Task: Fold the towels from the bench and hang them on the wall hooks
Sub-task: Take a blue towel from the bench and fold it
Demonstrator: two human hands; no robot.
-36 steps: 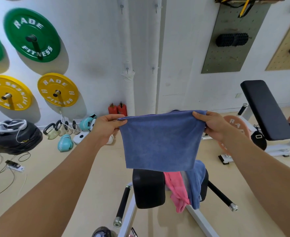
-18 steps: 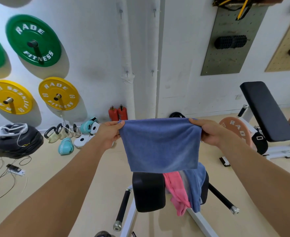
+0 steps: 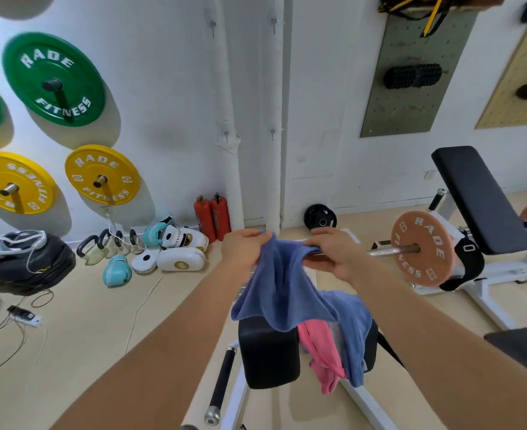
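Note:
A blue towel (image 3: pixel 282 290) hangs in loose folds in front of me, above the black bench pad (image 3: pixel 268 352). My left hand (image 3: pixel 243 248) pinches its top left corner and my right hand (image 3: pixel 333 249) pinches its top right corner; the two hands are close together. On the bench lie a pink towel (image 3: pixel 321 355) and another blue towel (image 3: pixel 353 333), draped over the right side. Small wall hooks (image 3: pixel 226 135) stick out of the white wall, two at mid height and two higher up (image 3: pixel 274 22).
Green and yellow weight plates (image 3: pixel 102 175) hang on the left wall. Kettlebells, boxing gloves and pads (image 3: pixel 175 252) lie on the floor by two red extinguishers (image 3: pixel 212 217). A second bench (image 3: pixel 479 200) with a loaded bar stands at right. Cables trail at left.
My hands have come together, bringing the towel's top corners toward each other; the towel, spread flat before, now sags in folds. The hands also sit lower in view.

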